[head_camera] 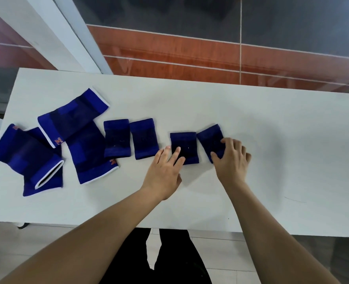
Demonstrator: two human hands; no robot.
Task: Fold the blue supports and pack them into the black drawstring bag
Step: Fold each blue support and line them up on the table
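Note:
Several small blue supports lie in a row across the white table. My left hand lies flat with its fingertips on the third small support. Resting on the rightmost small support is my right hand, fingers spread over it. Two more small supports sit to the left, untouched. Several larger blue supports with white edging lie in a loose heap at the table's left end. No black drawstring bag is in view.
The table's near edge runs just in front of my legs. Behind the table are a white frame and a glass panel over a red-brown and grey floor.

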